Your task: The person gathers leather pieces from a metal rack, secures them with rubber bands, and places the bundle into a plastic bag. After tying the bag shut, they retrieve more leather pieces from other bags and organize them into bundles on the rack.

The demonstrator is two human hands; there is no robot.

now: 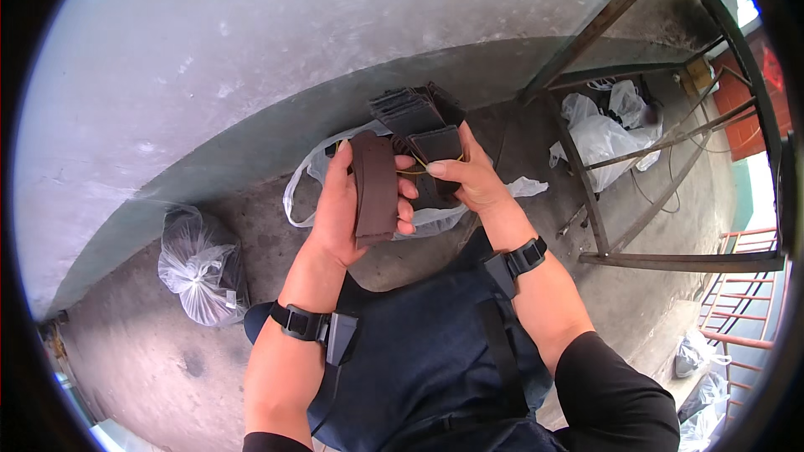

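Observation:
My left hand [332,219] is closed round a stack of brown, slightly curved strips [375,188], held upright with the thumb along its upper left edge. Its fingertips show on the stack's right side. Beside it, my right hand [481,177] grips a bundle of dark grey flat pieces [435,144] with frayed edges. A thin yellow band or cord [414,172] runs at the bundle's lower edge, by my right thumb. Under both hands lies an opened white plastic bag [440,222] on the floor; its contents are mostly hidden.
A tied clear plastic bag [199,269] sits on the concrete floor at the left. To the right stands a rusty metal frame [682,263], with white plastic bags [599,141] behind its bars. A grey wall [251,50] closes off the far side. More bags [702,402] lie at lower right.

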